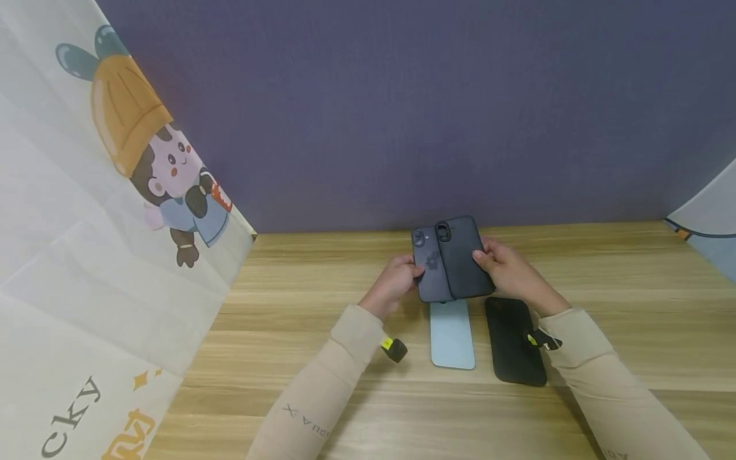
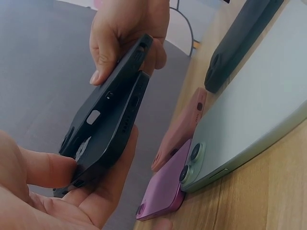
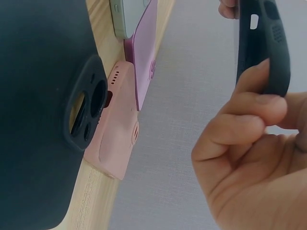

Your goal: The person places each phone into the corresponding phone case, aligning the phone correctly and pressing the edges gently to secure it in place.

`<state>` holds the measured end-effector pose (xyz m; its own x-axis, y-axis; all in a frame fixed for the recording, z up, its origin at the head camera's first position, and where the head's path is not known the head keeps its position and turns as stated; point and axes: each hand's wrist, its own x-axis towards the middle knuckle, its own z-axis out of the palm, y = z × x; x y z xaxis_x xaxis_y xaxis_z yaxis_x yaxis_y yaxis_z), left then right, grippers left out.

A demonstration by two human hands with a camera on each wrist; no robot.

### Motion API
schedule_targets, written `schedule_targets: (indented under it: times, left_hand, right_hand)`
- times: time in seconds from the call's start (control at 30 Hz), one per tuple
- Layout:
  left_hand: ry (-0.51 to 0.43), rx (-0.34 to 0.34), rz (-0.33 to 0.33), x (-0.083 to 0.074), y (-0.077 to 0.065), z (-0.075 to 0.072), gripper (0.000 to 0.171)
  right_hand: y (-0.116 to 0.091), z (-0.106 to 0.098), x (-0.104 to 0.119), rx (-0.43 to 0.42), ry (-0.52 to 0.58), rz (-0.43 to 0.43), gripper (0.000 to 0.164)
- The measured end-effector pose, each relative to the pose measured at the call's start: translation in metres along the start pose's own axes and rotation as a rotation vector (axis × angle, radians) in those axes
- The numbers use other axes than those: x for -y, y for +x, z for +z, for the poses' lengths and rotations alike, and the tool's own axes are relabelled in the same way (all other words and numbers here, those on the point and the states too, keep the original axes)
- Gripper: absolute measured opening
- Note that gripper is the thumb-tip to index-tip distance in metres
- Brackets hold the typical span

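Note:
In the head view, my left hand holds a dark phone by its left edge, its back with camera lenses facing up. My right hand pinches a black phone case by its right side, fingers beneath and thumb on top. Overlapping the phone's right part, the case covers some of its back. The left wrist view shows the case and the phone edge-on at an angle, a gap between them at the near end. In the right wrist view, curled fingers grip the case's corner.
A pale green-blue phone and another black phone case lie on the wooden table. Beyond them lie a purple phone and a pink phone case. A dark partition stands along the table's back edge.

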<state>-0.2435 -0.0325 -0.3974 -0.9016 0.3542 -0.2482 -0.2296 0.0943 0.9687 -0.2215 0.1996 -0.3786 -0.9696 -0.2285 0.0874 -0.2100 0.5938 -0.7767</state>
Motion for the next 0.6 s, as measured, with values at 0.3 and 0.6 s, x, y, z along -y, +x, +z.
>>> schedule_targets:
  times: [0.3,0.6]
  left_hand:
    - [-0.007,-0.001,0.012,-0.0007,-0.0005,0.0014,0.027]
    - [-0.006,-0.002,0.018,-0.0012,-0.0025,0.0030,0.028]
  right_hand:
    - [0.0000,0.0005,-0.0013,0.010,-0.006,0.034,0.037]
    - [-0.0011,0.0029,-0.0022,0.010,-0.023,0.070,0.041]
